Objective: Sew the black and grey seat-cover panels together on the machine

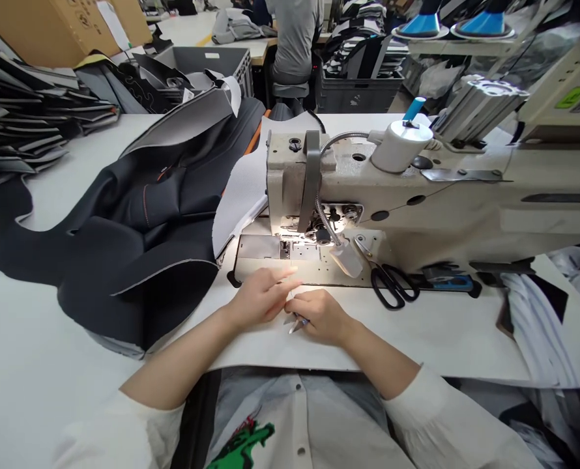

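My right hand (322, 317) is closed around small thread snips (298, 322), their pointed blades sticking out toward the left below my fingers. My left hand (261, 296) meets it from the left, fingertips close together, with what looks like a fine thread (291, 294) between the two hands. Both hands are at the front edge of the sewing machine (294, 176) bed, just below the lit needle area. Left of the machine lies a black padded cover (138, 221) with orange stitching, its pale backing (244, 189) reaching beside the machine head.
Large black-handled scissors (392, 283) lie on the bed's right side, near a blue tool (449, 281). A white thread spool (401, 144) sits on the machine. Stacked dark pieces (21, 117) fill the far left. Behind, a person (297, 42) sits among grey crates (361, 94).
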`<state>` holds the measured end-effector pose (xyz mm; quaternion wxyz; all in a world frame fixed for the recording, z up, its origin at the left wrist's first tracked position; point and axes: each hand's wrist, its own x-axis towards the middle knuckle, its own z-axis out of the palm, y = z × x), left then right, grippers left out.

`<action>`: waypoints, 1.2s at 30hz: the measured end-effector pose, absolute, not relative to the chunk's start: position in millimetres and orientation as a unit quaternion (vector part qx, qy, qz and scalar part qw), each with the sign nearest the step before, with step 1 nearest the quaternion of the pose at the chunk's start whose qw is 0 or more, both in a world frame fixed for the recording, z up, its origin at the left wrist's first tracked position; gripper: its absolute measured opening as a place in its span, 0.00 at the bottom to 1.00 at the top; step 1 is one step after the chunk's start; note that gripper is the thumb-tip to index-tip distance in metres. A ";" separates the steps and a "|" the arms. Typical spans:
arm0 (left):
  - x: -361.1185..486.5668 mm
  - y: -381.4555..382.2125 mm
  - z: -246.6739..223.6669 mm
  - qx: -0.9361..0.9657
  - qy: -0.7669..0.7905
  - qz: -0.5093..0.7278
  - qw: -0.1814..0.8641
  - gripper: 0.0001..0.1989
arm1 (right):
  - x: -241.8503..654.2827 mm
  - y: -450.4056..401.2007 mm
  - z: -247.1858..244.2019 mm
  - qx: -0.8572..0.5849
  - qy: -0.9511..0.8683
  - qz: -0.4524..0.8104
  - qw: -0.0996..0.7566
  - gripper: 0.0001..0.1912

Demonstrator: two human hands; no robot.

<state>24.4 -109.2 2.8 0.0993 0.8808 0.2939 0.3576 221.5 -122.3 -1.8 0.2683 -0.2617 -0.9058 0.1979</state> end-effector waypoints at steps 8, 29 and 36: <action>11.5 -82.6 4.3 0.867 0.378 0.285 0.154 0.12 | 211.8 -117.1 2.0 -0.342 -0.867 0.226 0.282 0.12; 61.0 -90.2 8.2 0.734 0.364 0.379 0.430 0.09 | 229.7 -140.8 3.7 -0.291 -0.858 0.254 0.339 0.11; 28.5 -96.2 7.6 0.806 0.319 0.348 0.356 0.11 | 229.7 -145.2 4.5 -0.285 -0.887 0.218 0.290 0.12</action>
